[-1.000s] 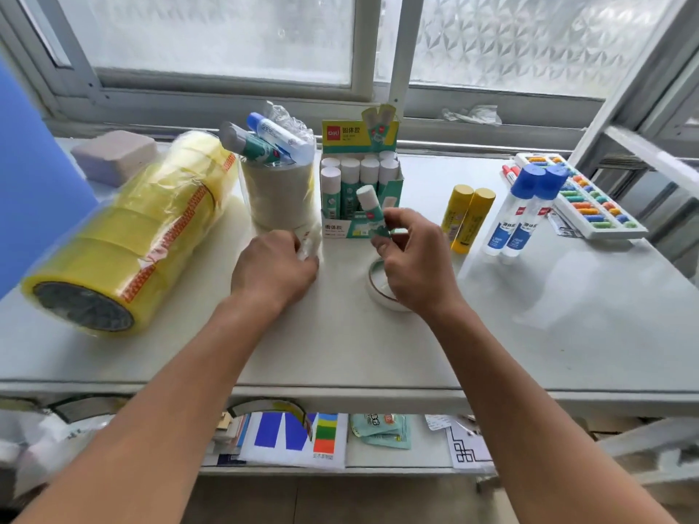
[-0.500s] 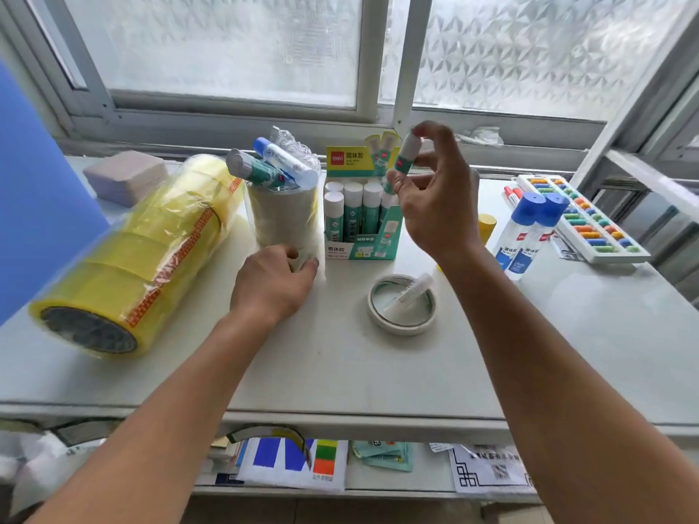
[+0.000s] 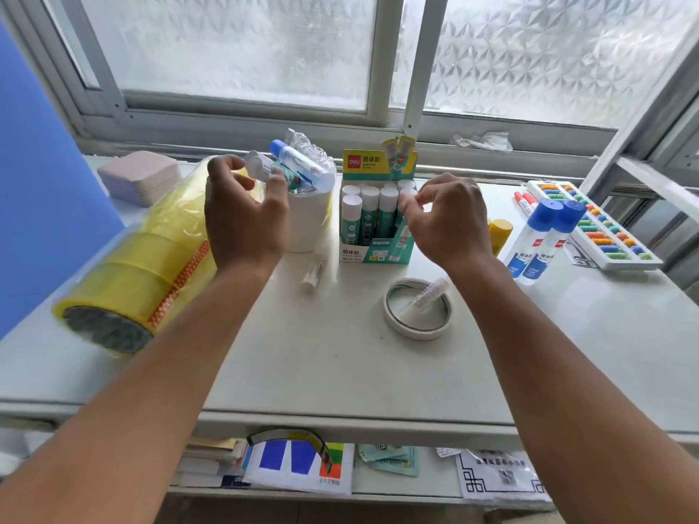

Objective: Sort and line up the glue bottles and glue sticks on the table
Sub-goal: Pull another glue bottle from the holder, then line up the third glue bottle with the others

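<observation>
Centre frame: green display box (image 3: 374, 255) holds upright white-capped glue sticks (image 3: 368, 217). Right hand (image 3: 448, 221) now lowered to box, fingertips pinching stick cap. Left hand (image 3: 242, 217), risen from table (image 3: 340, 364), grips teal glue stick (image 3: 264, 170) atop white roll (image 3: 308, 221).

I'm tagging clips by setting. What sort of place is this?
Probably a stationery stockroom or shop workbench: a retail display box of glue sticks, a bulk sleeve of yellow tape rolls, and a frosted window behind.

White table (image 3: 340, 372) against a window (image 3: 234, 47): frosted patterned panes, grey-white frame, daylight coming through. Blue panel (image 3: 41, 183) at left. Open shelf (image 3: 397, 489) under the tabletop with papers. White metal rack (image 3: 643, 145) at right.
</observation>
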`<state>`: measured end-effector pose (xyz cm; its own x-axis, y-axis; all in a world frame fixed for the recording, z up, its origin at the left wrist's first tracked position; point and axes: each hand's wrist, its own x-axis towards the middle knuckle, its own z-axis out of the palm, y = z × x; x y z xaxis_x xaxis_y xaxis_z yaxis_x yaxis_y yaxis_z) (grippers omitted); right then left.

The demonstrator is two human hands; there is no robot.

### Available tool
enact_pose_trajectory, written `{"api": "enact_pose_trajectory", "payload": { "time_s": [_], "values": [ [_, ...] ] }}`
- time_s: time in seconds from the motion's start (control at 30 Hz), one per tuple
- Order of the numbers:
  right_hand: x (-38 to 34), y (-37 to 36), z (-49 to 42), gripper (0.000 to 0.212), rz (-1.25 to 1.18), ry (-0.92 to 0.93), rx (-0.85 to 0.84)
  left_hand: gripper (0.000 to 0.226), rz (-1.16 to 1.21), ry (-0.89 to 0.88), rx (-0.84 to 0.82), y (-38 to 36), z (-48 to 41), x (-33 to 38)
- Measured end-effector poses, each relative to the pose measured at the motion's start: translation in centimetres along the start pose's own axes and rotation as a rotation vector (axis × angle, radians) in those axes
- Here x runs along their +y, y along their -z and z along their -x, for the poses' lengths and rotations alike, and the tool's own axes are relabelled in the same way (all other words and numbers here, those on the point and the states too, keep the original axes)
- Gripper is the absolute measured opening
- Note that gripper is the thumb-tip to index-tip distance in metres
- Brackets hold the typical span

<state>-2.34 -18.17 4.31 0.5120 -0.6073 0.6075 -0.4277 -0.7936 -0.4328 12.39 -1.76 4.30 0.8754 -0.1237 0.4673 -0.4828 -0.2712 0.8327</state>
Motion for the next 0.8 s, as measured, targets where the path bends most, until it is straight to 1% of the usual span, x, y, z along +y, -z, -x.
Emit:
{"api": "enact_pose_trajectory", "payload": {
  "time_s": [0.07, 0.17, 0.27, 0.33, 0.43, 0.5, 0.6, 0.67, 0.73, 0.8],
  "values": [
    [0.0, 0.1, 0.2, 0.03, 0.045, -0.034, -0.019, 0.048, -0.035, -0.021, -0.015, 0.1, -0.7, 0.1],
    [-0.2, 0.2, 0.2, 0.031, 0.079, -0.057, -0.039, 0.054, -0.129, -0.039, -0.099, 0.1, -1.6, 0.0],
    [-0.6, 0.1, 0.6, 0.028, 0.067, -0.039, -0.033, 0.051, -0.134, -0.023, -0.167, 0.1, -2.3, -0.3],
    [-1.0, 0.0, 0.8, 0.029, 0.05, -0.022, -0.026, 0.048, -0.122, -0.012, -0.177, 0.1, -2.4, -0.2],
    [-2.6, -0.2, 1.1, 0.03, 0.005, 0.028, -0.004, 0.044, -0.11, -0.001, -0.167, 0.1, -2.5, -0.2],
    [-4.4, -0.8, 0.8, 0.033, -0.039, 0.085, -0.003, 0.047, -0.107, 0.006, -0.16, -0.1, -2.3, -0.1],
    [-7.7, -2.3, -0.2, 0.043, -0.047, 0.154, -0.071, 0.058, -0.106, 0.022, -0.113, -0.3, -1.6, 0.3],
    [-9.2, -3.5, -1.2, 0.048, 0.023, 0.162, -0.14, 0.059, -0.087, 0.011, -0.069, -0.1, -0.8, 0.4],
    [-9.7, -4.6, -2.1, 0.044, 0.106, 0.144, -0.15, 0.056, -0.054, -0.027, -0.026, 0.2, -0.2, 0.3],
    [-9.8, -5.1, -2.6, 0.031, 0.128, 0.115, -0.136, 0.053, -0.051, -0.065, 0.012, 0.5, 0.2, 0.3]
  ]
}}
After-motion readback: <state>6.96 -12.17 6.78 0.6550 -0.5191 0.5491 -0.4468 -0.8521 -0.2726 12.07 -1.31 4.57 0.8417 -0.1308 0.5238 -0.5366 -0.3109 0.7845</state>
